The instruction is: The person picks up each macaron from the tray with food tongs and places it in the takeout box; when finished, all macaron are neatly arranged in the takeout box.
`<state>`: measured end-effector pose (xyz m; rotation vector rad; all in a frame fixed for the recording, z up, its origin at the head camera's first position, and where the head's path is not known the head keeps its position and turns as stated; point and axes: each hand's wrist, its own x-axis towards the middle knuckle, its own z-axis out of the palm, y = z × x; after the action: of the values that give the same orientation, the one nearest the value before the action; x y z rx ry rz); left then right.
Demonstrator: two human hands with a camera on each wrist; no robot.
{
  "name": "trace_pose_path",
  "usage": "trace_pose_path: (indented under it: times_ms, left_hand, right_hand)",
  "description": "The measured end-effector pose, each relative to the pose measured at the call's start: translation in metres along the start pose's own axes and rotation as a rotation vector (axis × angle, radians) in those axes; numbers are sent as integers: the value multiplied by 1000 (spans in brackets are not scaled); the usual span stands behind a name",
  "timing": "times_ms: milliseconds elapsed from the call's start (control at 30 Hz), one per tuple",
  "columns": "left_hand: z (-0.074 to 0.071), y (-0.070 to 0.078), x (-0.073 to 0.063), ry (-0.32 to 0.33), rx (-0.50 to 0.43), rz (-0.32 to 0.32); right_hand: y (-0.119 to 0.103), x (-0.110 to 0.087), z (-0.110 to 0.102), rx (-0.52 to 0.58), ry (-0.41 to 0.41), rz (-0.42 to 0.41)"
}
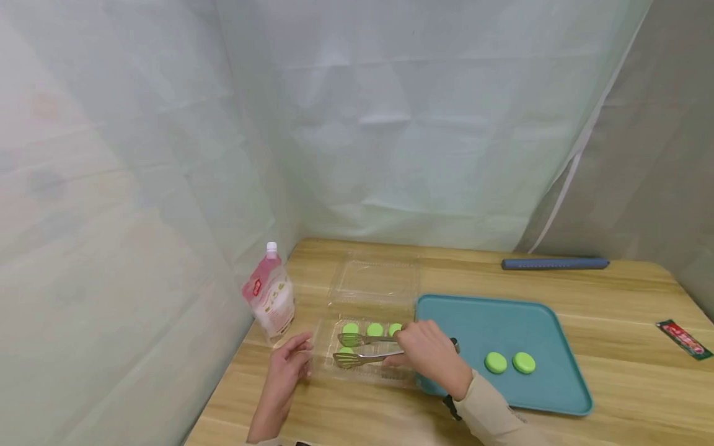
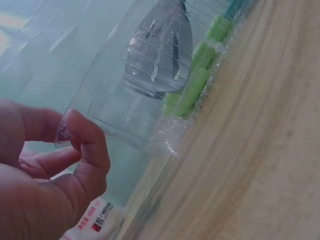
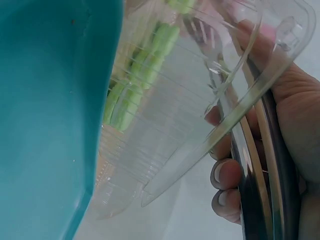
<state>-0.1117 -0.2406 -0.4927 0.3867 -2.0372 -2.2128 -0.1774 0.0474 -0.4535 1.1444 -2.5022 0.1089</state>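
Observation:
A clear plastic box (image 1: 362, 375) lies on the table with its lid folded back; several green macaron-like rounds (image 1: 374, 329) sit inside. My left hand (image 1: 283, 375) pinches the box's near left corner, thumb and fingers around the rim (image 2: 64, 134). In my right hand (image 1: 435, 356) is a pair of metal tongs (image 1: 348, 359) with slotted heads, reaching over the box from the right. The two heads stand apart, with one green round (image 1: 346, 350) showing between them at the left end. Two more green rounds (image 1: 495, 363) lie on the blue tray (image 1: 474, 322), under and beyond my right wrist.
The tray sits right against the box's right side. A pink and white spouted pouch (image 1: 271, 303) stands behind my left hand. At the back lies a long dark blue box (image 1: 555, 264), and a small red and green packet (image 1: 684, 339) is at the far right.

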Motion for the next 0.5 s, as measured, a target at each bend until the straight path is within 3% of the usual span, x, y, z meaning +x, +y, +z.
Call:
trace_pose_path:
  times_ms: [267, 500]
  left_hand:
    - [0, 0, 0, -7, 3, -6]
    - [0, 0, 2, 4, -3, -8]
  right_hand:
    - [0, -2, 1, 13, -10, 17]
    - [5, -10, -11, 94, -29, 61]
